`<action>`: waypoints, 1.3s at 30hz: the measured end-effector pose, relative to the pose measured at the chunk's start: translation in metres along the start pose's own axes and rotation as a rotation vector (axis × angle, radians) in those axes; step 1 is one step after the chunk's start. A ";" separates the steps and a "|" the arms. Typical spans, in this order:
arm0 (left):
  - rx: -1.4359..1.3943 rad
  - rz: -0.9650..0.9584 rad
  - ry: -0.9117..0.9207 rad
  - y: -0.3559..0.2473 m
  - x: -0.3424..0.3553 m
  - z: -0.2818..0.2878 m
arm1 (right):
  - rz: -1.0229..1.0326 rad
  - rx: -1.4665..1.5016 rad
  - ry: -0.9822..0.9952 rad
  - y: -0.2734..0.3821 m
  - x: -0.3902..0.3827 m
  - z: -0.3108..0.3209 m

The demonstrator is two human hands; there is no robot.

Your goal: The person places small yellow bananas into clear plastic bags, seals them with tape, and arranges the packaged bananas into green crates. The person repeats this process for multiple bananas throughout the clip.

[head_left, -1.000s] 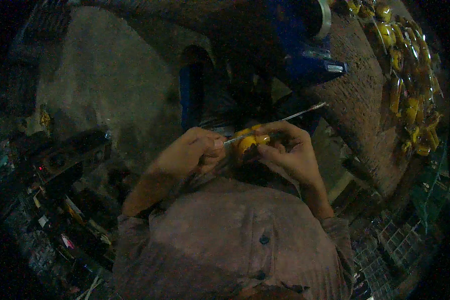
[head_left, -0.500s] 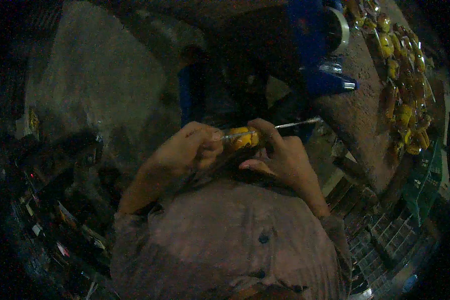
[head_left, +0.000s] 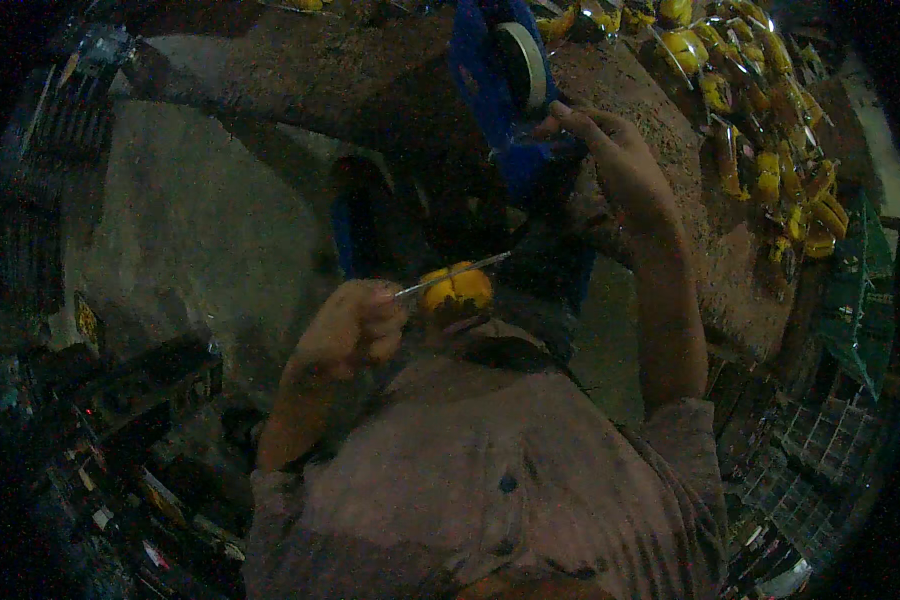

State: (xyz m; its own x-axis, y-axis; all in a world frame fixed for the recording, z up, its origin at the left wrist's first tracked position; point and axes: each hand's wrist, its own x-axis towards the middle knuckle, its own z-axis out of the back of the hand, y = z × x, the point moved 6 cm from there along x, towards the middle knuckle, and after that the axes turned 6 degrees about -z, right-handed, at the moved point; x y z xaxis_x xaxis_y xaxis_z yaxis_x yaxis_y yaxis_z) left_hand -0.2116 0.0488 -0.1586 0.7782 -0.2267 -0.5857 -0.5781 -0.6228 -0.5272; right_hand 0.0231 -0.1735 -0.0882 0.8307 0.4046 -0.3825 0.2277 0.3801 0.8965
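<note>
My left hand (head_left: 355,325) is closed in front of my belly around one end of a thin pale stick (head_left: 490,261). The stick crosses a rounded yellow thing with a brown lower edge (head_left: 460,288); the dim light hides its exact kind, and whether the two are joined I cannot tell. Raised and reaching forward, my right hand (head_left: 615,150) has its thumb and fingertips together at the front of a blue tape dispenser (head_left: 520,170), beside its pale tape roll (head_left: 525,65). Any tape in those fingers is too dim to make out.
Several yellow things in shiny clear wrap (head_left: 770,90) lie piled on the rough brown work surface (head_left: 660,100) at the far right. A green crate (head_left: 855,300) and a wire grid (head_left: 815,450) stand right of me. Dark clutter (head_left: 160,390) fills the lower left.
My right hand has left the yellow thing and moved forward to the tape dispenser. My left hand keeps its grip, slightly lower. With the view shifted, the dispenser appears farther left.
</note>
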 end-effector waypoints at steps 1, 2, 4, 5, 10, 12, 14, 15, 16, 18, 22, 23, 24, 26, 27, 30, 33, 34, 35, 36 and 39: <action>0.013 -0.025 0.023 -0.001 0.001 0.001 | -0.032 0.080 0.006 0.003 0.000 -0.004; 0.002 -0.011 0.051 0.000 0.001 0.000 | -0.025 0.170 0.006 0.008 -0.004 -0.003; -0.029 -0.005 0.116 -0.001 0.002 0.002 | -0.005 0.347 -0.020 0.018 -0.016 -0.003; -0.020 -0.017 0.116 -0.003 0.003 0.005 | 0.013 0.434 -0.045 0.021 -0.027 0.001; 0.208 -0.112 0.169 -0.017 -0.002 0.013 | -0.014 0.385 -0.199 0.021 -0.064 0.008; 0.032 -0.013 -0.143 -0.011 -0.009 0.029 | -0.021 0.204 -0.218 0.010 -0.071 0.000; -0.015 -0.002 -0.252 -0.011 -0.012 0.036 | 0.168 0.006 -0.244 0.007 -0.074 -0.007; 0.019 -0.046 -0.175 -0.017 -0.008 0.033 | 0.271 -0.118 -0.248 0.007 -0.074 -0.010; 0.044 -0.044 -0.080 -0.016 -0.005 0.027 | 0.315 -0.196 -0.345 0.003 -0.075 -0.008; 0.086 -0.007 0.127 -0.017 0.006 0.018 | 0.465 -0.380 -0.484 0.000 -0.071 -0.005; 0.215 0.000 0.138 -0.014 0.022 0.013 | 0.571 -0.617 -0.646 -0.003 -0.068 0.002; 0.236 -0.006 0.146 -0.015 0.025 0.011 | 0.619 -0.667 -0.678 -0.003 -0.069 0.002; 0.236 -0.003 0.215 -0.014 0.026 0.006 | 0.635 -0.673 -0.686 -0.004 -0.070 0.002; 0.232 0.001 0.251 -0.011 0.026 0.000 | 0.637 -0.643 -0.680 -0.009 -0.069 0.002; 0.230 0.008 0.220 -0.008 0.027 -0.003 | 0.619 -0.607 -0.667 -0.013 -0.068 0.003; 0.148 -0.011 0.229 0.000 0.029 -0.013 | 0.483 -0.432 -0.697 -0.028 -0.062 0.014; 0.089 -0.034 0.215 0.008 0.028 -0.022 | 0.545 -0.555 -0.718 -0.029 -0.058 0.015; 0.090 -0.058 0.158 0.008 0.028 -0.021 | 0.577 -0.531 -0.709 -0.028 -0.057 0.016; 0.077 -0.033 0.078 0.012 0.026 -0.019 | 0.608 -0.507 -0.699 -0.028 -0.057 0.016; 0.075 -0.030 -0.045 0.015 0.023 -0.014 | 0.621 -0.494 -0.686 -0.027 -0.056 0.016; -0.020 -0.069 0.074 0.016 0.012 -0.029 | 0.643 -0.459 -0.648 -0.025 -0.055 0.015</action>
State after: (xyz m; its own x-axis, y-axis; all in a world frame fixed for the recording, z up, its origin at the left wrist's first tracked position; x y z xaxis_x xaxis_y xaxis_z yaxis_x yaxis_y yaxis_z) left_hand -0.2036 0.0143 -0.1560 0.8323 -0.2375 -0.5009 -0.5183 -0.6537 -0.5514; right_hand -0.0205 -0.2178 -0.0862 0.8730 0.1683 0.4578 -0.4619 0.5870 0.6649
